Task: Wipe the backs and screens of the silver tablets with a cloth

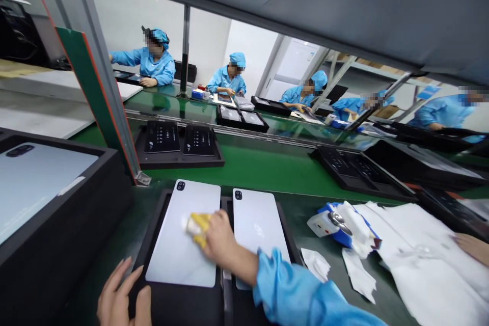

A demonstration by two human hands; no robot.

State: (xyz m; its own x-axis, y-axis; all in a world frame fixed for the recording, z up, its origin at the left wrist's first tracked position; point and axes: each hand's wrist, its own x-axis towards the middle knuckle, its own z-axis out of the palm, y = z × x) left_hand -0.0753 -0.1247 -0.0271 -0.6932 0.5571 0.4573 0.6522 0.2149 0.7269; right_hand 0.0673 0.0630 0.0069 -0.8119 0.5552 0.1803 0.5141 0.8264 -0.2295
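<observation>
Two silver tablets, the left one (pixel 168 260) and the right one (pixel 255 209), lie backs up in a black foam tray (pixel 183 305). My right hand (pixel 219 239), with yellow covers on its fingertips, presses a wad of white wiping tissue (pixel 190 226) against the middle of the left tablet. My forearm in a blue sleeve crosses over the right tablet and hides part of it. At the tray's lower left edge is my left hand (pixel 124 298), its fingers apart and holding nothing; whether it touches the tray I cannot tell.
A black foam stack (pixel 69 204) with a tablet on top stands left beside a metal post (pixel 103 76). Right lie a blue-and-white packet (pixel 344 226), crumpled tissues (pixel 315 264) and white sheets (pixel 431 254), with another person's hand (pixel 473 247). Trays line the green conveyor (pixel 260 163); several workers sit beyond.
</observation>
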